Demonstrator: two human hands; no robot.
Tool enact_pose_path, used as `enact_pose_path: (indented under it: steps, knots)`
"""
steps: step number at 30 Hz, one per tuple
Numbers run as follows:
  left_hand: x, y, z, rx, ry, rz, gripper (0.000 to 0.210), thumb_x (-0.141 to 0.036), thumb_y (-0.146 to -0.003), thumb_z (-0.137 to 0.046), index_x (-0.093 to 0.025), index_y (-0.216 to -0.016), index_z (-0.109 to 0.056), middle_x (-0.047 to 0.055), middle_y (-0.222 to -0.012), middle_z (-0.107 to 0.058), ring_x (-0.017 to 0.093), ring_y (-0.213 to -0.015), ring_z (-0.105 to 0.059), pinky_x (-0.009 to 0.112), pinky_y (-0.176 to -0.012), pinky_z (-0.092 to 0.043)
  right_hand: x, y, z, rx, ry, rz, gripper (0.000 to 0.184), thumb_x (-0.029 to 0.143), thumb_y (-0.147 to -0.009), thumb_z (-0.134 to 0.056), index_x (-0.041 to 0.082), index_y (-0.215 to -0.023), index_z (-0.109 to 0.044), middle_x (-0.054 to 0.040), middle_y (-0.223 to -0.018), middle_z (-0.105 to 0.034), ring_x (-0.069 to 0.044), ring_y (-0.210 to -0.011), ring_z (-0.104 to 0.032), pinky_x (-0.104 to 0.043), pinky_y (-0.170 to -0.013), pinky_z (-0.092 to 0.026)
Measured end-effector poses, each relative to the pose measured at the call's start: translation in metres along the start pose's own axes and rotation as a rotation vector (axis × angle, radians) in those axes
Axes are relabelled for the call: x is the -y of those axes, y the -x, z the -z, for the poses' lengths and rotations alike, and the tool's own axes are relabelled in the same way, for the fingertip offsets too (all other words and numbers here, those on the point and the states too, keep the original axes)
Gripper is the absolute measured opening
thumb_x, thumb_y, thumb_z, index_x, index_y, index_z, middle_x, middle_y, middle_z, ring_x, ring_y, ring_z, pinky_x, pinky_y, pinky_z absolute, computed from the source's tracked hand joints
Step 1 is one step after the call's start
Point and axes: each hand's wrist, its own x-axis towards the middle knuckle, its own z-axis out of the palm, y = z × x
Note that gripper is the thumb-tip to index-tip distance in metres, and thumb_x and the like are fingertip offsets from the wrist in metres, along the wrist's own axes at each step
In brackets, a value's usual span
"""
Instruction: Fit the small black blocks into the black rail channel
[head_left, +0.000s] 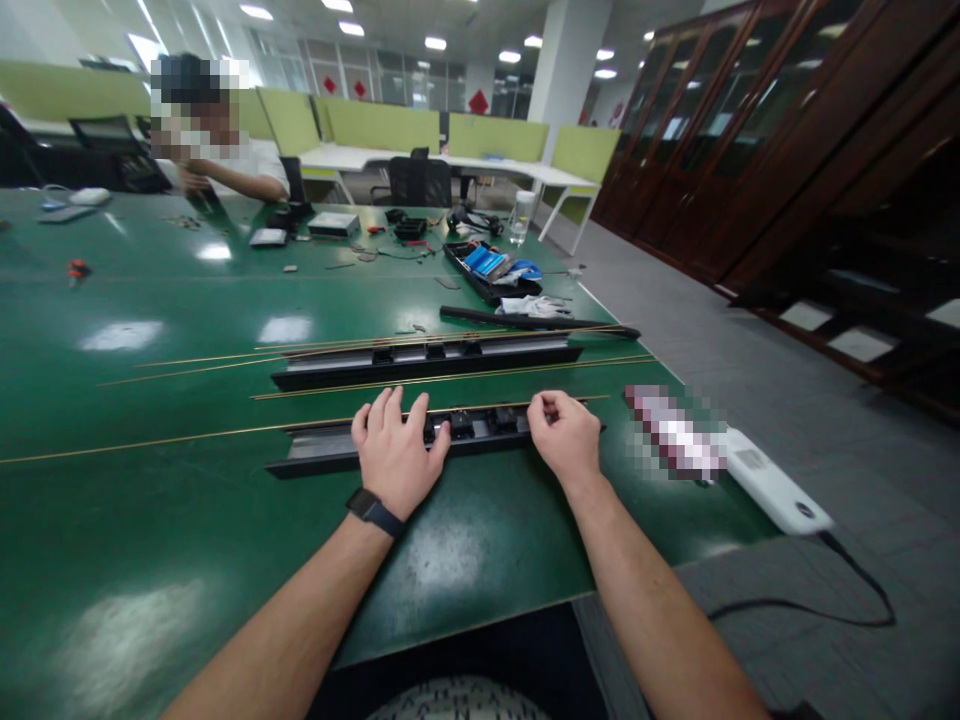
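A black channel rail (319, 466) with a grey inner face lies across the green table in front of me. Several small black blocks (501, 418) sit in its channel. Fingers spread, my left hand (397, 450) rests over the rail's middle left. My right hand (566, 435) is closed in a pinch at the rail's right end, on a thin brass-coloured rod (247, 431) that runs along the rail's far edge. The exact contact is hidden by the fingers. Behind lies a second black rail (427, 365) with similar blocks and more thin rods (450, 377) beside it.
On the right are a blurred-out object (675, 430) and a white device (776, 480) with a black cable. Farther back lie a black strip (540, 322), white gloves (534, 305) and a black tray (487, 285) with blue items. A person (247, 182) sits across the table (187, 540).
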Motion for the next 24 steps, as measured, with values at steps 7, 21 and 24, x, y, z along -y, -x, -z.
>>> enact_pose_path:
  steps: [7, 21, 24]
  knots:
    - [0.0006, 0.0007, 0.0001, -0.003, -0.007, -0.008, 0.044, -0.048, -0.099, -0.058, -0.02, -0.131, -0.072, 0.02, -0.146, -0.063, 0.038, -0.143, -0.052, 0.058, -0.12, -0.032, -0.0011, -0.0012, 0.0014, -0.019, 0.023, -0.029, 0.026, 0.038, -0.095, -0.057, 0.022, -0.084, -0.075, -0.0038, -0.075, -0.075, -0.02, -0.072, -0.068, -0.031, -0.076, -0.049]
    - [0.0006, 0.001, 0.0003, -0.001, 0.009, -0.002, 0.044, -0.046, -0.099, -0.059, -0.02, -0.131, -0.072, 0.022, -0.146, -0.063, 0.039, -0.144, -0.051, 0.06, -0.12, -0.031, -0.0017, -0.0003, -0.0012, -0.006, 0.025, 0.021, 0.025, 0.039, -0.095, -0.057, 0.023, -0.084, -0.073, -0.0032, -0.073, -0.074, -0.02, -0.071, -0.069, -0.031, -0.074, -0.05]
    - [0.0008, 0.001, 0.0, -0.001, 0.005, -0.003, 0.044, -0.047, -0.099, -0.058, -0.02, -0.131, -0.072, 0.021, -0.146, -0.063, 0.038, -0.144, -0.051, 0.059, -0.12, -0.031, -0.0012, -0.0001, -0.0007, -0.004, 0.027, 0.019, 0.025, 0.038, -0.095, -0.057, 0.022, -0.085, -0.073, -0.0037, -0.074, -0.075, -0.02, -0.073, -0.069, -0.032, -0.076, -0.05]
